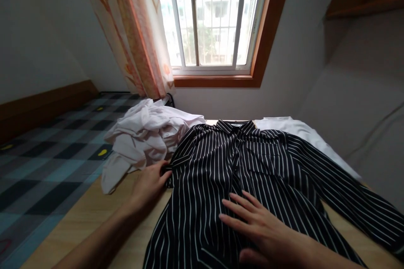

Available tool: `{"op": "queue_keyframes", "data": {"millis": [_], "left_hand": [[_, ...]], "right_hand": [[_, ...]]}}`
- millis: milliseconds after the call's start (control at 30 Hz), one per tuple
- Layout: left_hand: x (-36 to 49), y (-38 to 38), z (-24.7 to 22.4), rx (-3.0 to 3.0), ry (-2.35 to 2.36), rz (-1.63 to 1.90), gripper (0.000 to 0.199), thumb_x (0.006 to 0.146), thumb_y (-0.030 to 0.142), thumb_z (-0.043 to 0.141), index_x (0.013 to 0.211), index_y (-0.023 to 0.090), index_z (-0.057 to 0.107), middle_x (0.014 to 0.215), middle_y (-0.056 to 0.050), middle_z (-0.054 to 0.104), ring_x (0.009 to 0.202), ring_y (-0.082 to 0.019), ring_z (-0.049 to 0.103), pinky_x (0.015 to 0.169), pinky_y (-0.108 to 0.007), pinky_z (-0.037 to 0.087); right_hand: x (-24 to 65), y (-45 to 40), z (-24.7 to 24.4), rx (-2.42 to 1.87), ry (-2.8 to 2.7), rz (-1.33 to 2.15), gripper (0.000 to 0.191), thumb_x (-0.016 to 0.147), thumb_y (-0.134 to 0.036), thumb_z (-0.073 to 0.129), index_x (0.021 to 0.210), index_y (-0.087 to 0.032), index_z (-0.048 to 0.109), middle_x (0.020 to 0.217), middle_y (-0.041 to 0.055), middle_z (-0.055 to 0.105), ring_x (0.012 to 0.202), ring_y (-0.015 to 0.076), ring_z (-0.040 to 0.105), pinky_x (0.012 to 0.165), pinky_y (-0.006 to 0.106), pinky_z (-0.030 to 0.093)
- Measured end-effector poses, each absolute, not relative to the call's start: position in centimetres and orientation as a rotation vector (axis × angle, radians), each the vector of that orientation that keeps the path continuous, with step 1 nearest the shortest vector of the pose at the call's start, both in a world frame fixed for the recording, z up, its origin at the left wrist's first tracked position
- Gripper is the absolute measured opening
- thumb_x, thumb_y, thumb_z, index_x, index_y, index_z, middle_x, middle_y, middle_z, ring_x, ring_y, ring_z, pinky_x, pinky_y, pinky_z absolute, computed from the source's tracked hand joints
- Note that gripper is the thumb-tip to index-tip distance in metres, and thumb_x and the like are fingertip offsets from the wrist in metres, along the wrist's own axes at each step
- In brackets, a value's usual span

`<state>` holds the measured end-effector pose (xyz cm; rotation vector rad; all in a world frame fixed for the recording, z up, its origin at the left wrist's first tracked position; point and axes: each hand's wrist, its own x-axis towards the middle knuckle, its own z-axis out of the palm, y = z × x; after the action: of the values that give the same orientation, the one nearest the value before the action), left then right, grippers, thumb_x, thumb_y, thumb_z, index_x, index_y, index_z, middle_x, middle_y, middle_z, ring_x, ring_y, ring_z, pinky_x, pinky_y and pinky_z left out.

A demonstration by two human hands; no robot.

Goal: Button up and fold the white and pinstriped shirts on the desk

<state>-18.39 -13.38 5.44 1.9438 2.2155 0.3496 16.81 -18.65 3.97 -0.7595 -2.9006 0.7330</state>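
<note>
A black shirt with white stripes (205, 176) lies front side up on the wooden table, its collar toward the window. The sleeve on the right stretches out past the table's right side, while the left one is bunched close to the shirt's body. At that left sleeve, my left hand (154, 178) has its fingers closed on the dark cloth near the cuff; part of the grip is hidden. Over the lower front of the shirt, my right hand (257, 220) is spread palm down, fingers apart, holding nothing.
Crumpled white cloth (148, 130) is heaped at the table's back left. Another white garment (293, 126) lies flat at the back right. To the left is a checked bed cover (59, 159). A window (214, 21) and a patterned curtain (132, 21) are ahead.
</note>
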Motion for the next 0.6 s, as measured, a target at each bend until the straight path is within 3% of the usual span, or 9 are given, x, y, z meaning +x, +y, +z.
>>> {"op": "queue_keyframes", "data": {"millis": [200, 267, 400, 500, 600], "left_hand": [[-17.6, -12.7, 5.6, 2.002, 2.106, 1.161, 0.018, 0.083, 0.033, 0.054, 0.091, 0.020, 0.064, 0.103, -0.006, 0.059, 0.095, -0.021, 0.060, 0.084, -0.034, 0.050], [-17.9, -11.9, 6.9, 1.882, 2.049, 1.367, 0.020, 0.082, 0.033, 0.055, 0.095, 0.019, 0.060, 0.103, -0.005, 0.060, 0.087, -0.019, 0.061, 0.075, -0.031, 0.052], [-19.9, -9.5, 11.8, 1.649, 1.961, 1.586, 0.029, 0.082, 0.033, 0.055, 0.107, 0.020, 0.051, 0.095, 0.002, 0.060, 0.054, -0.008, 0.054, 0.048, -0.023, 0.045], [-22.3, -7.4, 16.3, 1.674, 2.031, 1.768, 0.031, 0.087, 0.038, 0.054, 0.112, 0.020, 0.047, 0.089, 0.004, 0.058, 0.058, -0.007, 0.056, 0.052, -0.023, 0.048], [-24.3, -6.0, 19.6, 1.726, 2.192, 1.531, 0.034, 0.089, 0.047, 0.053, 0.111, 0.021, 0.048, 0.085, 0.003, 0.061, 0.070, -0.013, 0.061, 0.057, -0.026, 0.050]], "right_hand": [[17.2, -18.6, 2.6, -0.718, -2.869, 0.794, 0.074, 0.089, -0.057, 0.054, 0.152, -0.032, 0.025, 0.158, 0.0068, 0.026, 0.144, 0.0348, 0.019, 0.115, 0.064, 0.011], [17.3, -18.7, 2.3, -0.718, -2.857, 0.765, 0.074, 0.089, -0.057, 0.054, 0.152, -0.031, 0.026, 0.157, 0.0069, 0.027, 0.144, 0.0347, 0.020, 0.115, 0.064, 0.012], [17.4, -18.9, 1.7, -0.720, -2.836, 0.646, 0.073, 0.090, -0.057, 0.053, 0.151, -0.029, 0.027, 0.157, 0.0097, 0.028, 0.144, 0.0331, 0.023, 0.115, 0.062, 0.017], [17.5, -19.0, 1.0, -0.686, -2.791, 0.508, 0.069, 0.092, -0.053, 0.052, 0.151, -0.025, 0.028, 0.156, 0.0131, 0.028, 0.144, 0.0314, 0.024, 0.115, 0.059, 0.021], [17.5, -19.0, 0.5, -0.637, -2.755, 0.442, 0.068, 0.091, -0.047, 0.056, 0.150, -0.022, 0.031, 0.155, 0.0153, 0.031, 0.143, 0.0308, 0.026, 0.115, 0.056, 0.023]]}}
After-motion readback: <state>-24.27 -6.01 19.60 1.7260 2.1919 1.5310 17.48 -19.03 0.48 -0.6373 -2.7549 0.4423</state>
